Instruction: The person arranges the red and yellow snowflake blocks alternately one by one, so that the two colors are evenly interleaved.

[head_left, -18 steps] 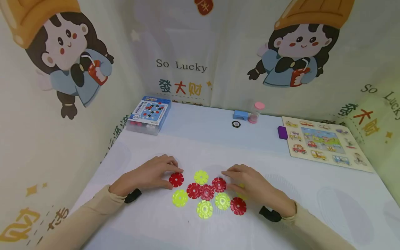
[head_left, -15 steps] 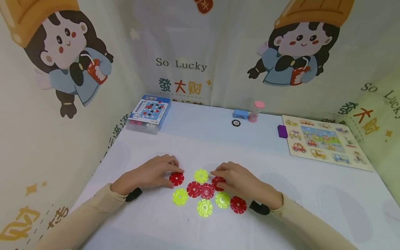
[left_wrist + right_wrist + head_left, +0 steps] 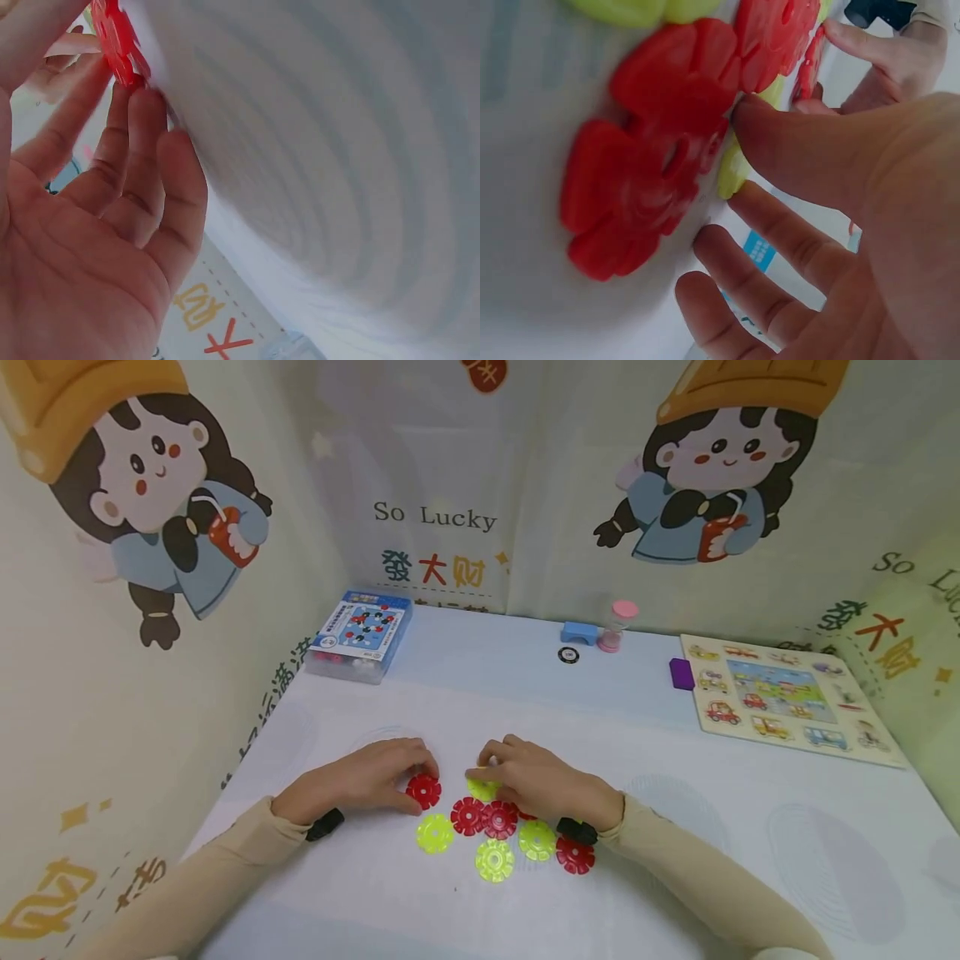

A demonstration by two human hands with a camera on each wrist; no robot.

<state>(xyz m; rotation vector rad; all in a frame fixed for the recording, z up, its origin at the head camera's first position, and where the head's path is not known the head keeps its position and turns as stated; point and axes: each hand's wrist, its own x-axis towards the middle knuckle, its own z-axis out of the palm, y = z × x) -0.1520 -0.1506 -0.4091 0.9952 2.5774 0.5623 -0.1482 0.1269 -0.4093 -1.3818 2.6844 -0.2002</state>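
Observation:
Notched plastic snowflake discs, red and yellow, lie on the white table in the head view. My left hand (image 3: 367, 781) holds the leftmost red snowflake disc (image 3: 423, 791) at its edge, thumb at the near side and fingers at the far side. The left wrist view shows fingertips against this red disc (image 3: 118, 41). My right hand (image 3: 536, 777) pinches the back yellow snowflake disc (image 3: 482, 789) between thumb and index finger, covering part of it. In the right wrist view that yellow disc (image 3: 733, 169) shows between them, beside a red disc (image 3: 660, 150).
Nearby lie two touching red discs (image 3: 483, 818), yellow discs (image 3: 494, 860) and another red disc (image 3: 575, 855). Farther back are a boxed kit (image 3: 360, 635), a blue block (image 3: 579, 633), an hourglass (image 3: 617, 625), a round chip (image 3: 568, 655), a purple block (image 3: 682, 674) and a puzzle board (image 3: 795, 693).
My right hand has moved left from the right side of the discs to the back yellow disc and closed on it. The left hand's fingers have drawn in around the red disc.

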